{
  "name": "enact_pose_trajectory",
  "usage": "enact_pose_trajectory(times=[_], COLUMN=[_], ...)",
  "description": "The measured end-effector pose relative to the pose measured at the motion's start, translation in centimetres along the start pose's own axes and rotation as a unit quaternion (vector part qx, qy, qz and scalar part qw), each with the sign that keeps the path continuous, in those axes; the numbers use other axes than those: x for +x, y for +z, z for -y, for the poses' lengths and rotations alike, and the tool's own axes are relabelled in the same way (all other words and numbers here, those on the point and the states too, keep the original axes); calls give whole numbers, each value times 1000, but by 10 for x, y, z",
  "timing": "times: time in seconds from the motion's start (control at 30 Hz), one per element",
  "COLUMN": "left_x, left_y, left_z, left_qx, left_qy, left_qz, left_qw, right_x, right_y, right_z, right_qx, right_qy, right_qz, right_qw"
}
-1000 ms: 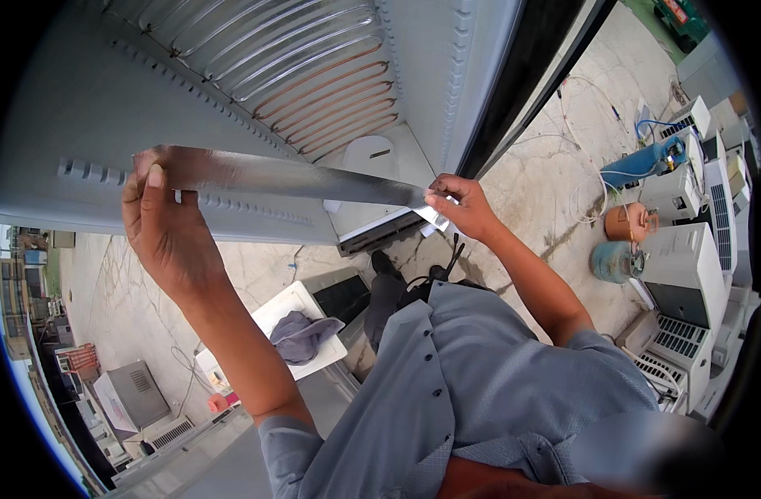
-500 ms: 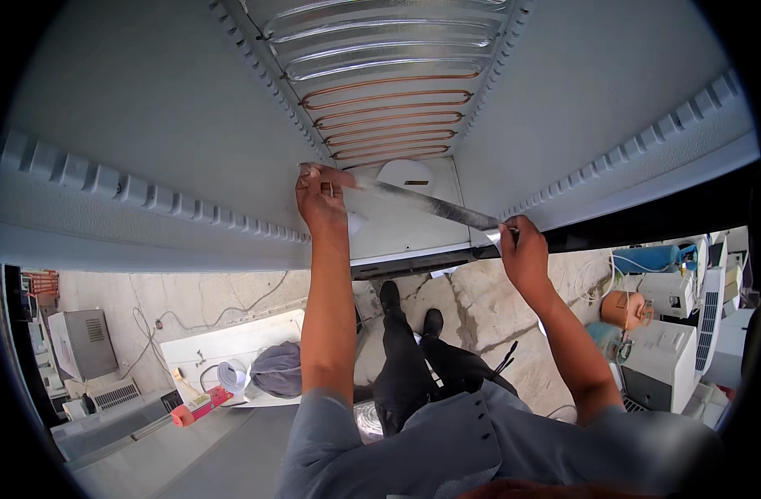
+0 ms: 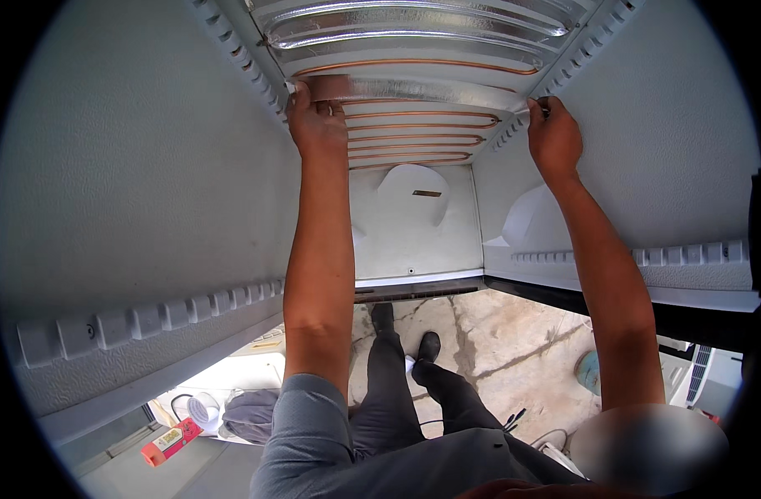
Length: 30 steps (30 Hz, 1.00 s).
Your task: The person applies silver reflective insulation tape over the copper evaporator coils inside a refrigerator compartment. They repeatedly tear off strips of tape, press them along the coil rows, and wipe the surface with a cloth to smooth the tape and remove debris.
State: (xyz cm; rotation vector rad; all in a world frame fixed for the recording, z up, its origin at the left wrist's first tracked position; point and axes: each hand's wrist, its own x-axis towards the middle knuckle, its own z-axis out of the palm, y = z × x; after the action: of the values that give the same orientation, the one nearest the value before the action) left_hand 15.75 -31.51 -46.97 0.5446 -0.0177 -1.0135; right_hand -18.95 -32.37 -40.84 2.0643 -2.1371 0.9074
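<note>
A long strip of silver foil tape [image 3: 430, 90] is stretched across the back wall of a white cabinet, level with a row of bare copper tubes [image 3: 422, 115]. My left hand [image 3: 316, 125] pinches its left end close to the left wall, and a small white bit shows by the thumb. My right hand [image 3: 555, 137] is closed on the other end near the right corner. Whether the strip touches the tubes I cannot tell. Higher up, foil-covered tubes [image 3: 422, 35] run across the same wall.
Ribbed ledges [image 3: 160, 320] line both side walls. Curled white paper [image 3: 415, 179] lies at the cabinet's bottom; another white curl [image 3: 526, 212] is under my right forearm. Outside, a grey cloth [image 3: 252, 416], a white roll [image 3: 203, 409] and a red container [image 3: 171, 441] lie lower left. A teal cylinder [image 3: 588, 373] stands right.
Both hands have risen and moved deeper into the cabinet. The foil strip, slanting low before, now lies nearly level across the copper tubes. My view has come closer to the cabinet.
</note>
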Motion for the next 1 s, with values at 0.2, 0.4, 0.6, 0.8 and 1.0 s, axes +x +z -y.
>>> enact_pose_trajectory(times=[0.2,0.4,0.6,0.8,1.0], left_x=[10,14,15,28,35], left_y=[13,23,25,17,12], left_z=[-7,-8,-8,-9,-6], left_qx=[-4,-11,-10,-44,-30], left_qy=[0,-6,-9,-12,-34], left_qz=[10,-22,-47,-64,-32], left_qw=[1000,1000,999,997,998], right_x=[14,26,37,48,55], right_y=[16,14,13,16,22], right_z=[4,8,11,13,4], right_qx=[-13,-30,-41,-67,-87], right_qy=[-3,-31,-24,-37,-50], right_qz=[-13,-39,-24,-2,-9], right_qw=[1000,998,999,997,995])
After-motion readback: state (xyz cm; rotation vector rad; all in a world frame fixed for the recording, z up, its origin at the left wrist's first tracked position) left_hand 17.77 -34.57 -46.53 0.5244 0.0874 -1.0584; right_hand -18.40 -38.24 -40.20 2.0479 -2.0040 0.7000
